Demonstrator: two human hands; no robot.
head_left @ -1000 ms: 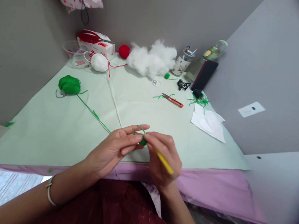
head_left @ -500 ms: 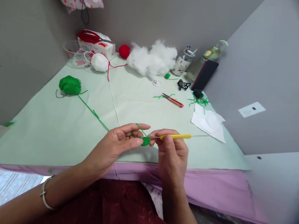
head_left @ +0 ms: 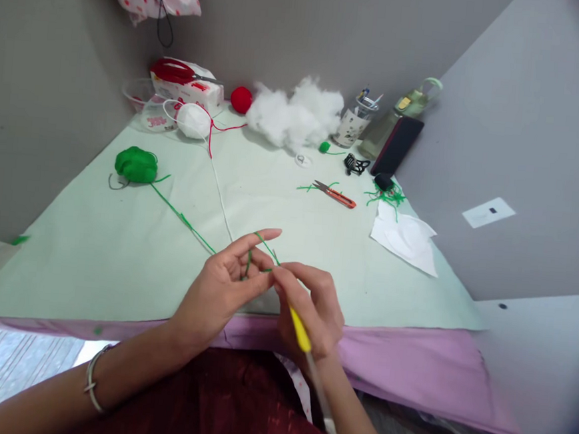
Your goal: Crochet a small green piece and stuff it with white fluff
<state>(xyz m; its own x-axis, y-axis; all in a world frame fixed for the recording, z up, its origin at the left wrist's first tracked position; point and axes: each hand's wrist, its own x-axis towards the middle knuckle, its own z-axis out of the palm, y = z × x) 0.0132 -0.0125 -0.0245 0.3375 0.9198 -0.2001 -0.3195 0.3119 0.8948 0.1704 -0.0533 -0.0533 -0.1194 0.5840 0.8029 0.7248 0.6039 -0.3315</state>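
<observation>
Near the front edge of the table, my left hand [head_left: 229, 279] pinches the small green crochet piece between thumb and fingers; most of that piece is hidden by the fingertips. Green yarn [head_left: 266, 244] runs over the raised left index finger and down to the pinch. My right hand [head_left: 312, 306] touches the left fingertips and grips a crochet hook [head_left: 301, 329] with a yellow handle. The hook's handle slants down toward my body, and its thin tip shows just above the fingers. A strand leads back to the green yarn ball [head_left: 136, 165] at the left.
Orange thread snips [head_left: 335, 194] lie mid-table. Behind stand a white yarn ball [head_left: 193, 121], a red yarn ball [head_left: 241, 99], white stuffing [head_left: 295, 116], a pen cup [head_left: 354, 123] and a phone [head_left: 398, 145]. Paper [head_left: 403, 238] and green yarn scraps [head_left: 389, 195] lie at the right.
The crochet hook has swung from nearly level to a steep slant toward my body. My right hand has moved left against the left fingertips, covering the green piece. The left index finger is raised higher.
</observation>
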